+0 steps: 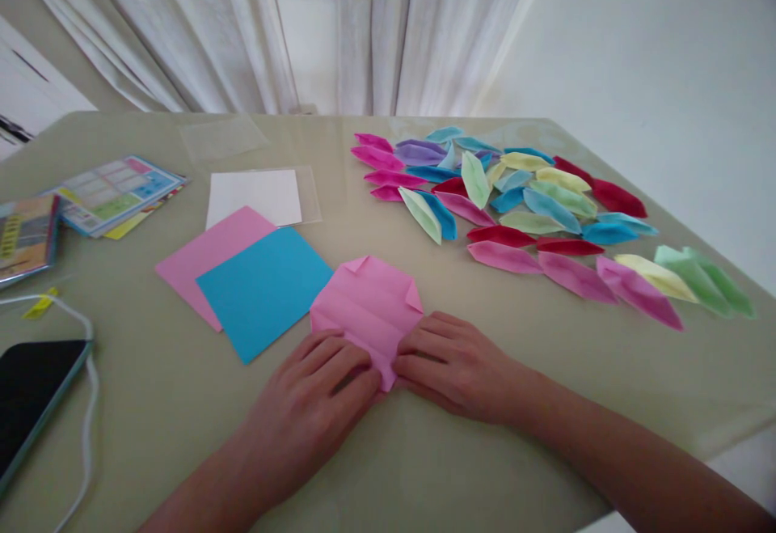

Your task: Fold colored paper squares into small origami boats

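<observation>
A pink sheet of origami paper (369,306) lies flat on the table before me, with crease lines across it and its far and right corners folded inward. My left hand (331,383) presses on its near left edge, thumb and fingertips closed on the paper by the near corner. From the other side, my right hand (454,367) pinches the near right edge close to that same corner. Both hands partly cover the near edges. Just left of the folded piece rests a flat blue paper square (263,290), overlapping a pink paper square (209,262).
Several folded paper pieces (503,256) in many colours spread over the right back. White sheets (255,197) lie behind the squares. At left are printed booklets (121,193), a phone (36,403) and a white cable (90,403). The table (424,476) ends at curtains.
</observation>
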`<act>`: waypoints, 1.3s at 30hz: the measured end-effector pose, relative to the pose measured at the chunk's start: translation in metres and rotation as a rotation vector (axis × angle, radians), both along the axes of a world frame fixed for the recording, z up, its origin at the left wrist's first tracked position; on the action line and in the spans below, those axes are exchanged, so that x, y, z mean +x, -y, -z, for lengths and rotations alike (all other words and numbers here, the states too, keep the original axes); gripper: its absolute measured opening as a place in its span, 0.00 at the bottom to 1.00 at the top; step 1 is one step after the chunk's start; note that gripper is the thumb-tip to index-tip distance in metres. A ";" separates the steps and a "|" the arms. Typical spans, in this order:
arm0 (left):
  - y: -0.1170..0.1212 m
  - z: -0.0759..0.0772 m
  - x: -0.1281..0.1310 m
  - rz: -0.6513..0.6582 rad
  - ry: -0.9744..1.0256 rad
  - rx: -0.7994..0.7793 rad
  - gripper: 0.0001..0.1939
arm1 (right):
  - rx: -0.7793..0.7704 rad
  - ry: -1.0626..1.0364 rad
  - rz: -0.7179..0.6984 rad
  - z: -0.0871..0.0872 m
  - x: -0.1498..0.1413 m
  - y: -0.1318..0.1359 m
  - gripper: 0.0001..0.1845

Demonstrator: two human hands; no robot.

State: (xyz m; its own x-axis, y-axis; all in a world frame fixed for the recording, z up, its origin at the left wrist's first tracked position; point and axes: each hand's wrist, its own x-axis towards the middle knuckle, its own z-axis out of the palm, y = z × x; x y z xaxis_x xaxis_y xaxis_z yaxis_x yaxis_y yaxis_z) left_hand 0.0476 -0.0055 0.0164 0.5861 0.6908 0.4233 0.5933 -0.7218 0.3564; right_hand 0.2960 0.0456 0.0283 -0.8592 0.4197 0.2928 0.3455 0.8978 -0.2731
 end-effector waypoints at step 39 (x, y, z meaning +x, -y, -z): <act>0.031 -0.008 0.005 -0.069 -0.321 0.159 0.19 | 0.014 0.026 -0.093 -0.015 0.011 -0.004 0.08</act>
